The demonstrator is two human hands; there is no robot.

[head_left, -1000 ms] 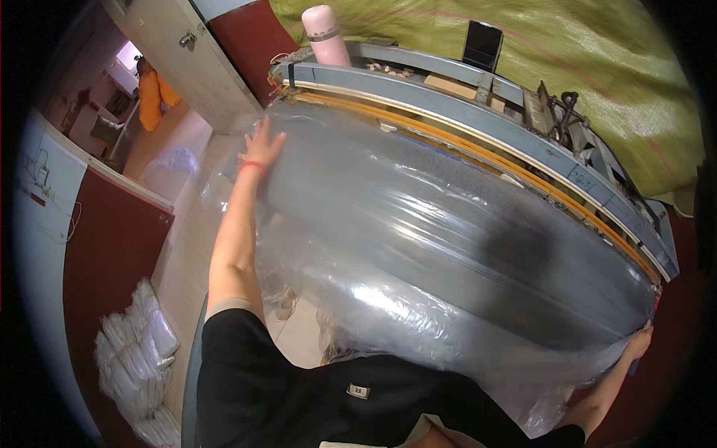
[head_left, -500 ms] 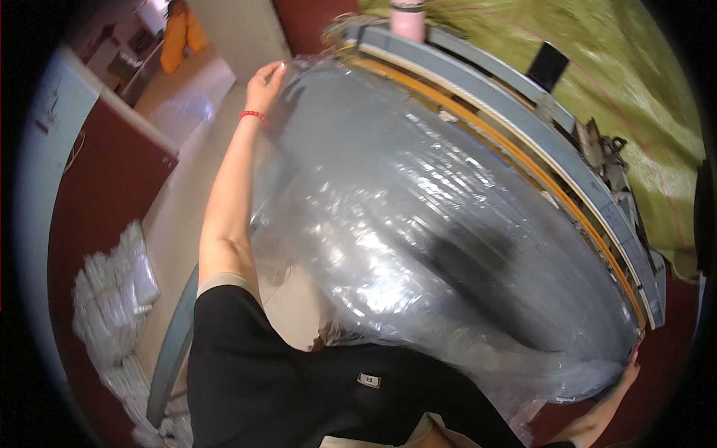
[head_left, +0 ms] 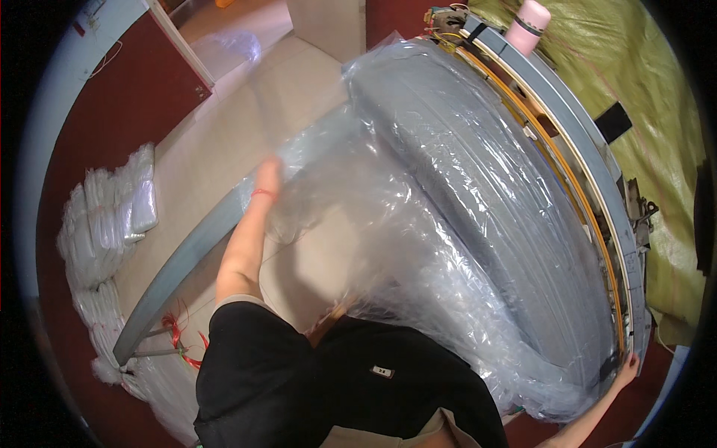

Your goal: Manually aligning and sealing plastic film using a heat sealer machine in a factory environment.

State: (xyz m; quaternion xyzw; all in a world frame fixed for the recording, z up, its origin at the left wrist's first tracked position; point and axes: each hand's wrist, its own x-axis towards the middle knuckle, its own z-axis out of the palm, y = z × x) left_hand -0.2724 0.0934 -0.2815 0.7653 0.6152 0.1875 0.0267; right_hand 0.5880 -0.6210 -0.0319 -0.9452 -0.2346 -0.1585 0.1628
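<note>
Clear plastic film [head_left: 478, 179], creased and shiny, takes up most of the space between the left hand [head_left: 267, 177] and the right hand [head_left: 629, 368], with a loose, hazy edge close to the left one. Beyond the right hand hangs olive-green woven sheeting [head_left: 590, 56]. A long grey metal frame [head_left: 627, 254] runs along the film's far side, from well ahead of both hands back to the right one, with an orange strip [head_left: 588, 216] along its inner side. Left of the left hand, a curved grey bar [head_left: 179, 269] slants toward the body; farther left lie stacks of clear plastic bags [head_left: 108, 224]. Of the hands, the left is too blurred to tell whether it is open or gripping; the right has its fingers bent against the frame's near end, its grip unclear. A pink flask [head_left: 528, 28] stands far ahead of the right hand, and a red bracelet [head_left: 264, 193] circles the left wrist.
</note>
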